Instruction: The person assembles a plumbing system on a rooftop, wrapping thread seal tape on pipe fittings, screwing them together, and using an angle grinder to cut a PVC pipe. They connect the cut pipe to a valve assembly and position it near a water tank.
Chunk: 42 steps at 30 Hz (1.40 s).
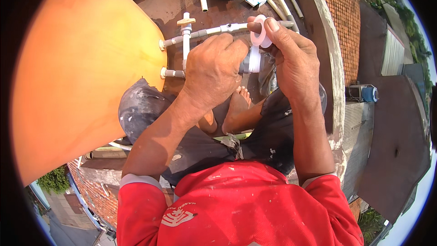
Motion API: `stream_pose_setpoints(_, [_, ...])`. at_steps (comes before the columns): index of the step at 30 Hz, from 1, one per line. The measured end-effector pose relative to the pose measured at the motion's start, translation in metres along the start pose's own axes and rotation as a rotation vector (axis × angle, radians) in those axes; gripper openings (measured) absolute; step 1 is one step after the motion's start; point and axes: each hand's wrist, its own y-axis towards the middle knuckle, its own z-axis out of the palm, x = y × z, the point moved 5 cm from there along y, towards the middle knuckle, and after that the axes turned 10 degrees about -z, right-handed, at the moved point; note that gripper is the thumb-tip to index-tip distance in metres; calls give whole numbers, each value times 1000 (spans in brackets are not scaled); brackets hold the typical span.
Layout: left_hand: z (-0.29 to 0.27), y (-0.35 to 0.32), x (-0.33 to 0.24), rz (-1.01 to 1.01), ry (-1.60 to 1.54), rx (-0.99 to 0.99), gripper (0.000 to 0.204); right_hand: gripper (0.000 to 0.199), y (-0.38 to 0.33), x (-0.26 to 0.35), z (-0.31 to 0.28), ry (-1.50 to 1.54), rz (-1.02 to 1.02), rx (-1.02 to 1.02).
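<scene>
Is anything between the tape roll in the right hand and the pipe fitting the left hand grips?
Nothing visible. The right hand holds the tape roll just above the grey pipe fitting, gripped by the left hand. A white strip of tape already runs down onto it.
</scene>
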Motion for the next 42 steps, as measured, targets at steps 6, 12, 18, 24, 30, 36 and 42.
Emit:
stream_pose_setpoints(6, [-4,-5,10,-100,-30,29,25,34,-40,-62,-9,155,293,68])
stream_pose_setpoints(12, [12,-14,24,-168,99,97,19,23,-105,-46,-2,-4,542,137])
stream_pose_setpoints(18, [11,-10,14,-114,92,98,21,16,-65,5,4,37,194,129])
stream_pose_setpoints(24, [14,-8,15,-80,72,72,26,39,-6,-16,6,217,174,11])
stream_pose_setpoints(30, [6,-7,13,-126,-6,81,23,43,-20,-51,2,146,252,-55])
stream_pose_setpoints(36, [10,-9,24,-205,33,101,20,26,-87,-56,-3,-97,366,237])
stream_pose_setpoints(42, [7,-9,22,-161,103,118,18,22,-81,-10,4,104,301,218])
